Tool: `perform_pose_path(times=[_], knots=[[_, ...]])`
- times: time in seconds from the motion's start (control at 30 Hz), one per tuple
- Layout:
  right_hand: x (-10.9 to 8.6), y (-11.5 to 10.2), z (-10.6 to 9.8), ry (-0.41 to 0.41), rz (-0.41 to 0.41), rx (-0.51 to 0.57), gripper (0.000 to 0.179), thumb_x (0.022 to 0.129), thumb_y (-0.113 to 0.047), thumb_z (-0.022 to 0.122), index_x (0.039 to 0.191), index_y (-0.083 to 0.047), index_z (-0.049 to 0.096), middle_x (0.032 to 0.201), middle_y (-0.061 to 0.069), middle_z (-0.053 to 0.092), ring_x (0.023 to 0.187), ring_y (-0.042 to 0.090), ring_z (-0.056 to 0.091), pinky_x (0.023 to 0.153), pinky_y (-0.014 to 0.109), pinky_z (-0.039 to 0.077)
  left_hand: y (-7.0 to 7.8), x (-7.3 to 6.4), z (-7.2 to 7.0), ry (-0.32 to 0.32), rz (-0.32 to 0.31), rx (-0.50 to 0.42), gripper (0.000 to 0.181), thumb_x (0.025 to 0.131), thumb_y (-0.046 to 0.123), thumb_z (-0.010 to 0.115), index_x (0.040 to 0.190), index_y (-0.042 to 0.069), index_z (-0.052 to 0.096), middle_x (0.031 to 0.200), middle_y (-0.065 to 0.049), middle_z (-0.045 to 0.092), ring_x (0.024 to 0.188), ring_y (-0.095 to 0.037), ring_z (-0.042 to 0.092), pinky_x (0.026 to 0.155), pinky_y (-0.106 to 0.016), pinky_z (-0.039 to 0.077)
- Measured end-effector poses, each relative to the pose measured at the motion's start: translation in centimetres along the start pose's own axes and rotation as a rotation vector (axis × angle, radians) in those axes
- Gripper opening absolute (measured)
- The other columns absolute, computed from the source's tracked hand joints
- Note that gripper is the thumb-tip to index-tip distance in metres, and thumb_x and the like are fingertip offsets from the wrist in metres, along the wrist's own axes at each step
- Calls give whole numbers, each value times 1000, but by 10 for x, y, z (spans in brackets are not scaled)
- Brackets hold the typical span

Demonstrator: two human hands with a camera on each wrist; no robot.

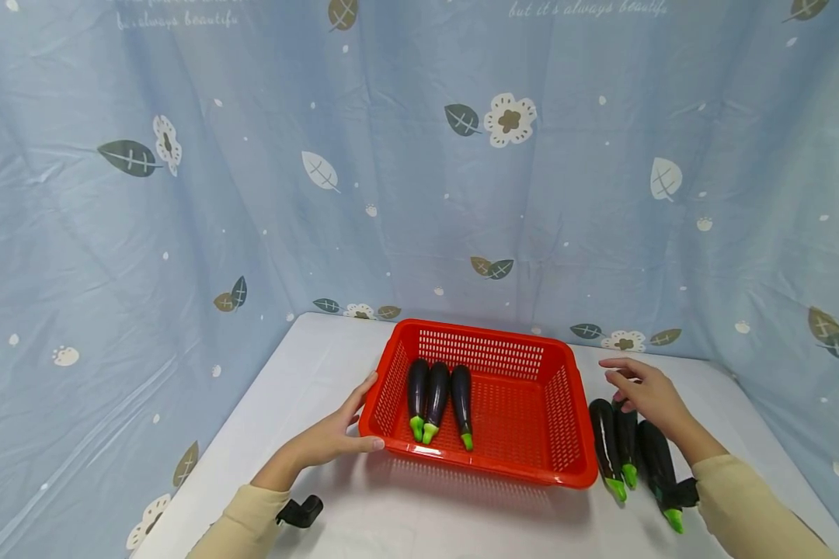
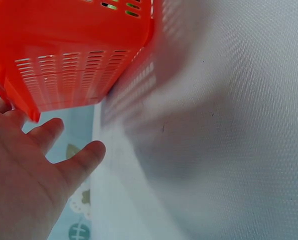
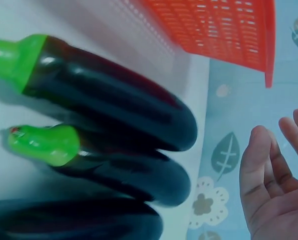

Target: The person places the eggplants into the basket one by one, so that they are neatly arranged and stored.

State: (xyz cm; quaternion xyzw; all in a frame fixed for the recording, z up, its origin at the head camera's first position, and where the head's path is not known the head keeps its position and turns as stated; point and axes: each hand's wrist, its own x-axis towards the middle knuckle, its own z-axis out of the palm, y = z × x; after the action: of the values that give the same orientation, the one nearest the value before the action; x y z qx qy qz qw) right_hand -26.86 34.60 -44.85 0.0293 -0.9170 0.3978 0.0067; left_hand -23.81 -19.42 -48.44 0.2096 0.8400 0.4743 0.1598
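Observation:
A red plastic basket (image 1: 510, 458) stands on the white table, holding three dark purple eggplants (image 1: 436, 392) with green stems at its left side. My left hand (image 1: 328, 439) is at the basket's left end, fingers spread; in the left wrist view its fingertips (image 2: 95, 150) reach toward the rim, thumb apart from it. Right of the basket lie three more eggplants (image 1: 604, 439), side by side. Above their far ends hovers my right hand (image 1: 646, 396), its fingers loosely bent with nothing between them. The right wrist view shows the hand (image 3: 278, 200) beyond the eggplants' rounded ends (image 3: 173, 125).
A white table (image 1: 419, 520) carries everything. Blue curtain (image 1: 419, 155) with leaf and flower prints hangs behind it and along both sides. Black wrist straps (image 1: 301, 512) sit on both forearms.

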Motion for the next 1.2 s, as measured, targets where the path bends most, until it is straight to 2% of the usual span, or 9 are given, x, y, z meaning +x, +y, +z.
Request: perform_pose_path(times=[0.47,0.6,0.87,1.2], knots=[[-16,24,-9,8,67,-73,55,107,-39,50,143,3,50,123,33,61,89,30,65,66,33,61,1,1,0,-1,4,-5,109,88,40,77,165,26,1,171,0,3,155,-32,13,118,-57,31],[-21,31,-11,12,81,-88,54,107,-38,50,143,3,50,122,32,61,90,32,66,65,32,60,0,1,0,1,17,-2,109,88,39,77,165,25,1,171,-2,3,154,-35,14,117,-59,32],[-27,44,-13,13,106,-92,50,107,-32,52,141,4,51,119,31,63,87,27,66,65,32,60,2,-1,0,0,17,-2,109,88,38,77,165,22,2,171,-4,3,154,-36,15,116,-59,34],[-35,53,-16,37,93,-107,48,106,-32,54,138,5,54,114,28,65,82,21,64,62,28,59,1,0,0,1,34,-7,108,89,37,77,165,22,2,171,-5,4,154,-36,16,115,-60,34]])
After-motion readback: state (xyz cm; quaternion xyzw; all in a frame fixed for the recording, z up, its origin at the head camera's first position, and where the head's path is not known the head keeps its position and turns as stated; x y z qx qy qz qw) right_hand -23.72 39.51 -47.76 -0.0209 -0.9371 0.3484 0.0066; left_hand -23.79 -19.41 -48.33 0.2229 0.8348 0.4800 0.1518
